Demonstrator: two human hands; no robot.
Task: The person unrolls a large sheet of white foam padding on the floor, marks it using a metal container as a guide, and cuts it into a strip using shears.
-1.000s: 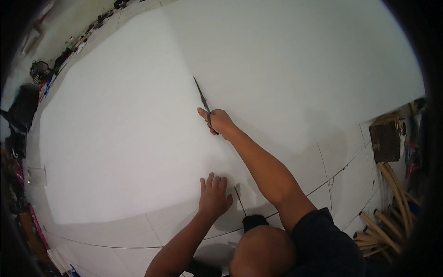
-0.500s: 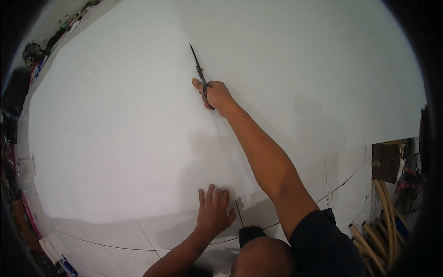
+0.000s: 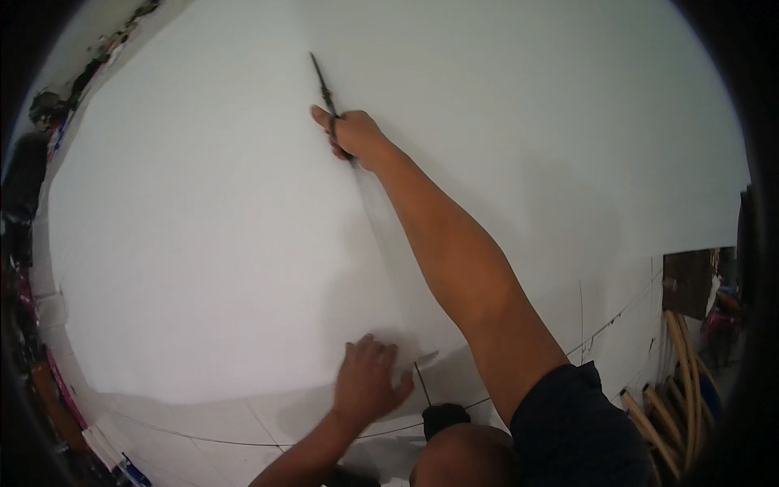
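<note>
A large white sheet [image 3: 195,260] of thin, smooth material lies spread over the tiled floor. My right hand [image 3: 355,140] is closed around the handles of dark scissors [image 3: 324,88], far out over the sheet. Their blades point away from me and slightly left, along the line where the brighter left part meets the greyer right part. A faint straight slit runs from the scissors back toward me. My left hand [image 3: 369,377] rests at the sheet's near edge with fingers spread, holding nothing.
White floor tiles [image 3: 219,422] with dark joints show along the near side. Several tan tubes [image 3: 682,390] and a dark brown box [image 3: 686,284] stand at the right. Assorted clutter lines the left rim, with a black bag-like object [image 3: 26,178] among it.
My right hand and the scissors have moved farther away and a little left along the sheet. The slit behind them is longer. My left hand has shifted slightly left.
</note>
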